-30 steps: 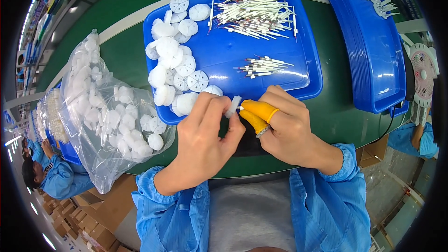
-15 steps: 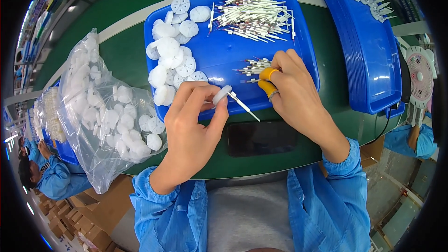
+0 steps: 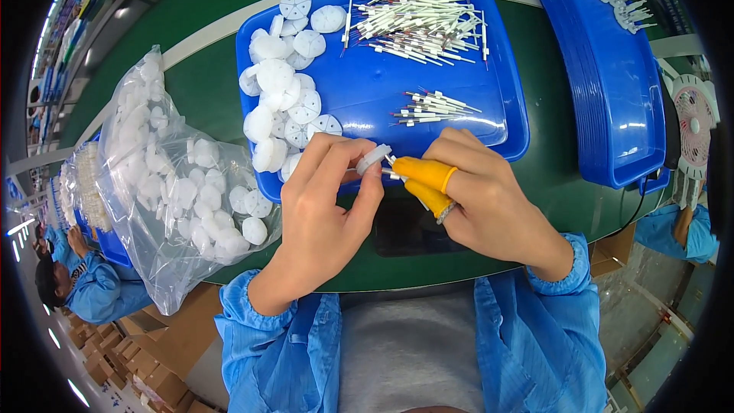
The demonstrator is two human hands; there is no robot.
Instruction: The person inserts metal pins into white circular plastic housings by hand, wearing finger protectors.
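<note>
My left hand (image 3: pixel 325 199) pinches a white round plastic disc (image 3: pixel 372 159) on edge between thumb and fingers, over the near rim of a blue tray (image 3: pixel 367 99). Yellow covers sit on the thumb and forefinger of my right hand (image 3: pixel 466 191). That hand is closed on a thin white stick (image 3: pixel 391 173), held against the disc's right face; its fingers hide most of it. Beyond my right hand lies a small bunch of thin white sticks (image 3: pixel 434 107) with reddish tips. A larger heap of sticks (image 3: pixel 417 23) fills the tray's far side, and white discs (image 3: pixel 279 84) are piled along its left.
A clear plastic bag of discs (image 3: pixel 191 199) lies left of the tray. A dark phone (image 3: pixel 413 229) is under my hands. Stacked blue trays (image 3: pixel 604 92) stand at right, near a small fan (image 3: pixel 692 118). Another person (image 3: pixel 99 283) sits at far left.
My right hand has moved from the small bunch of sticks, left and nearer, to the disc. A stick that jutted from the disc is now mostly hidden. My left hand has barely moved.
</note>
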